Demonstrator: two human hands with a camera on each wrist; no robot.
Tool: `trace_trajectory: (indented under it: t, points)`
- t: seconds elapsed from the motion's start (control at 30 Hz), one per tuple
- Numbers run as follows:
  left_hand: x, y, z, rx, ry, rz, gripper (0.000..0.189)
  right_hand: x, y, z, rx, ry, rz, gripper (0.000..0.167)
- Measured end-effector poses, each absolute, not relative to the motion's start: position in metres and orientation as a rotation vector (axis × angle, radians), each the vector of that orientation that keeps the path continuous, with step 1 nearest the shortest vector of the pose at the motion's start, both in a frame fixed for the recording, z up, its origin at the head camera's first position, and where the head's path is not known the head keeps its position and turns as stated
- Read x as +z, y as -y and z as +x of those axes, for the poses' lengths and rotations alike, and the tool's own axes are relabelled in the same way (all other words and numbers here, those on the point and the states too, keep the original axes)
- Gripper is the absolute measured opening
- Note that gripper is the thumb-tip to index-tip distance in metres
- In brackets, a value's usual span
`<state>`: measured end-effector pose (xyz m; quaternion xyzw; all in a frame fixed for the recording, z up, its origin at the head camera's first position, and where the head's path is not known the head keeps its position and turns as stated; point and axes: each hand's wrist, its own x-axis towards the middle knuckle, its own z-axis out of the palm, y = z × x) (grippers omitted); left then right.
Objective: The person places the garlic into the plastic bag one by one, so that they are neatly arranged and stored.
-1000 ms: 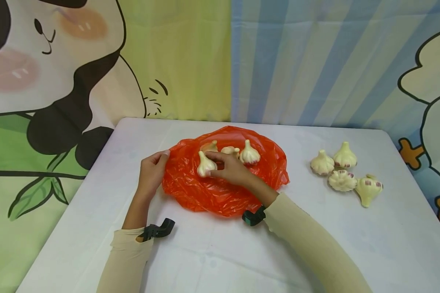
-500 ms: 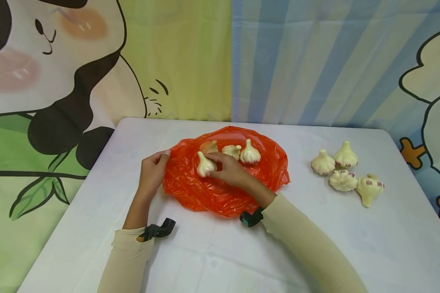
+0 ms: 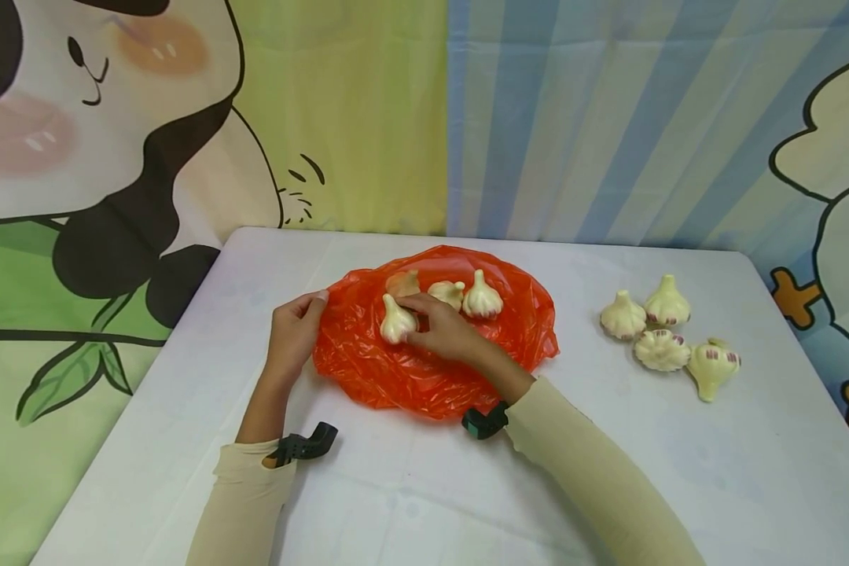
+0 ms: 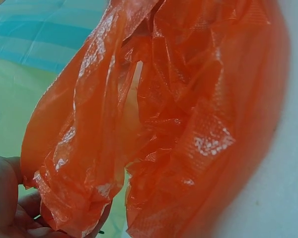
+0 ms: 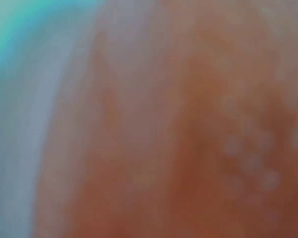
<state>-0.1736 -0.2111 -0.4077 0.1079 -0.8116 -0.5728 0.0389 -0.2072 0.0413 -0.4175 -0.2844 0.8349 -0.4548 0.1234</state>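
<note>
A crumpled red plastic bag (image 3: pixel 424 385) lies on the white table. Its left edge is pinched by my left hand (image 3: pixel 292 334); in the left wrist view the fingers (image 4: pixel 27 218) show at the lower left of the thin film. Over the bag, my right hand (image 3: pixel 446 326) holds a garlic bulb (image 3: pixel 396 321) between thumb and fingers, stem up. Behind it on the bag are two more garlic bulbs (image 3: pixel 483 295) (image 3: pixel 447 293), and another bulb (image 3: pixel 403 283) looks orange, apparently under the film. The right wrist view is a blur of red film.
Several garlic bulbs (image 3: pixel 661 349) sit in a loose group on the right side of the white table (image 3: pixel 396 503). A patterned curtain (image 3: pixel 573 118) hangs behind the table's far edge. Each wrist wears a dark camera mount (image 3: pixel 304 444).
My right hand has shifted very slightly left, and the bulb behind its fingers shows more fully. The left hand keeps its place on the bag's edge.
</note>
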Motion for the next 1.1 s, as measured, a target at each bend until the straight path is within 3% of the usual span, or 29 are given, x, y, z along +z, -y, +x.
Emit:
trace_trajectory:
  t: [1.1]
  points:
    - [-0.4097, 0.2129, -0.1753, -1.737, 2.493, 0.331, 0.054, -0.4084, -0.05, -0.206, -1.469, -2.443, -0.654, 0.054]
